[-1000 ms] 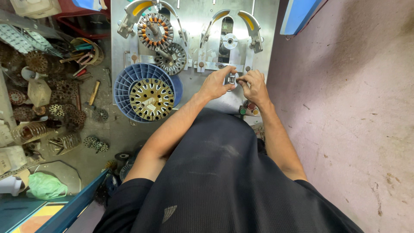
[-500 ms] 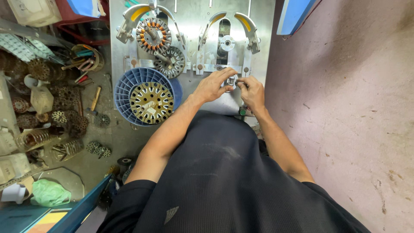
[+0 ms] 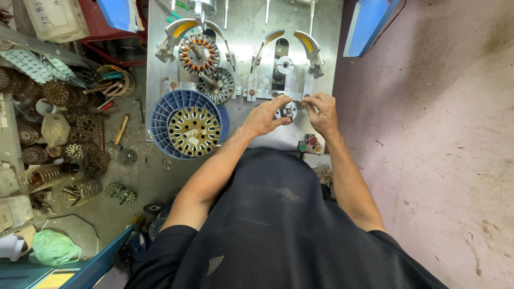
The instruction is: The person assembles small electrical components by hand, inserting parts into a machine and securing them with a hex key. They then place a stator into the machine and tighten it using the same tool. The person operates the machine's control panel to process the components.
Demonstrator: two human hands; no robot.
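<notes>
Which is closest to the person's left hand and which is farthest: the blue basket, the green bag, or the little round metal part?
From the left hand:
1. Small round metal part, touching its fingertips, just to the right.
2. Blue basket, to the left on the metal plate.
3. Green bag, far down-left on the floor.

A bare metal table (image 3: 321, 59) carries the things. Near its left edge lies a blue ribbed basket (image 3: 160, 115) holding a brass-coloured slotted disc (image 3: 194, 131). Toward the far left corner sits a round stator with orange windings (image 3: 198, 53) under a curved yellow-tipped guard (image 3: 179, 29), and just beside it, nearer the middle, a grey wound stator (image 3: 218, 85). Right of the middle stands a second pair of curved guards (image 3: 310, 45) around a small round hub (image 3: 284, 65). At the near edge, toward the right, both hands close on a small metal fixture (image 3: 288, 111), with red and green buttons (image 3: 308, 144) just beside it.
</notes>
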